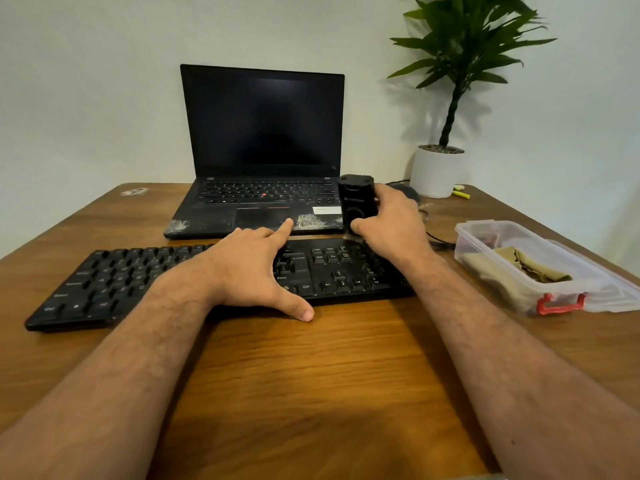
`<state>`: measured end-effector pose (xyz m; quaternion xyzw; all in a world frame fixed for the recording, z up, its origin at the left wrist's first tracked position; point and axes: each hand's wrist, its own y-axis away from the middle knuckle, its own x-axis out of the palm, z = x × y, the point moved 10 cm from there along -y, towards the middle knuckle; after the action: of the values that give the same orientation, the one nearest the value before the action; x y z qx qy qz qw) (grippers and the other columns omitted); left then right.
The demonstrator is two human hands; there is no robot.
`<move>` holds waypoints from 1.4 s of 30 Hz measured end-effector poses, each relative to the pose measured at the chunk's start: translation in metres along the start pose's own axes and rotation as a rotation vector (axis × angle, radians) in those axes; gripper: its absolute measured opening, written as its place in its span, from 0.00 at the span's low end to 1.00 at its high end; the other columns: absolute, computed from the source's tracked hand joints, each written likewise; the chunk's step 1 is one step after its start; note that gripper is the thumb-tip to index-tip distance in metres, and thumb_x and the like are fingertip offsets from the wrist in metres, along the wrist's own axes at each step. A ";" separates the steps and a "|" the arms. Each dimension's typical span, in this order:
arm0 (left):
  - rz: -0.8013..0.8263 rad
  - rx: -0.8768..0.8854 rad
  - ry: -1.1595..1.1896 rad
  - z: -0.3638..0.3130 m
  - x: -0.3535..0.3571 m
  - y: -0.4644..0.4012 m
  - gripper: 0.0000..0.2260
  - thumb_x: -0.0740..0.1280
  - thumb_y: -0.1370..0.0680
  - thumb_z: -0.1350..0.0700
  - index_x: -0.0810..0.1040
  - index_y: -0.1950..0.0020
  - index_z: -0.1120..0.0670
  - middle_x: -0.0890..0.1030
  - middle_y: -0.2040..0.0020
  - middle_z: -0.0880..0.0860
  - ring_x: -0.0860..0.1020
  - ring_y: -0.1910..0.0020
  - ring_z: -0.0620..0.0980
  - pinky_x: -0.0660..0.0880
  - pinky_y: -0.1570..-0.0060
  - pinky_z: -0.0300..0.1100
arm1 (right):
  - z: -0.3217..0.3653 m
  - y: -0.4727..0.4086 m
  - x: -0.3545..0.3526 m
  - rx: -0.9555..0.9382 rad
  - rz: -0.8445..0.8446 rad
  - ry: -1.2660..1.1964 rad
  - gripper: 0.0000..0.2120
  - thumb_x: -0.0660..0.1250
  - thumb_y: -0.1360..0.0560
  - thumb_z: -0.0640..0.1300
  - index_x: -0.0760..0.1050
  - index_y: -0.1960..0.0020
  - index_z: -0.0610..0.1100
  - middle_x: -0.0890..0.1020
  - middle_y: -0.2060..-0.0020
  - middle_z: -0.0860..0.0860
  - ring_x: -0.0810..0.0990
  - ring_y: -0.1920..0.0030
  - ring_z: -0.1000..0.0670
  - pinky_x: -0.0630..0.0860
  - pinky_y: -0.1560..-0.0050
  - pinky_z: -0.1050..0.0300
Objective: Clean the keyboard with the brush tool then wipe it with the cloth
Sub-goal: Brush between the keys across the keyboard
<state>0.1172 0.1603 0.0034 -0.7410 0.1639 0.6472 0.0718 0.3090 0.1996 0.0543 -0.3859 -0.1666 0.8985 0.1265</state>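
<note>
A black keyboard lies across the wooden table. My left hand rests flat on its middle, fingers straight, thumb on the table in front of it. My right hand grips a black brush tool upright, with its bristle end down on the keyboard's far right corner. A tan cloth lies folded inside a clear plastic box at the right.
An open black laptop with white smudges on its palm rest stands just behind the keyboard. A potted plant is at the back right, with a black cable and a yellow marker near it.
</note>
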 end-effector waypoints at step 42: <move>-0.111 0.078 0.002 -0.007 0.001 -0.003 0.58 0.68 0.35 0.23 0.47 0.17 0.52 0.58 0.18 0.54 0.56 0.20 0.54 0.43 0.20 0.55 | -0.119 -0.026 -0.008 0.219 -0.085 -0.167 0.27 0.74 0.50 0.64 0.74 0.51 0.72 0.85 0.48 0.50 0.84 0.48 0.43 0.80 0.45 0.37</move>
<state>0.1247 0.1611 0.0031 -0.7463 0.1478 0.6345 0.1362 0.4045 0.2440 -0.0071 -0.2861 -0.0939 0.9341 0.1916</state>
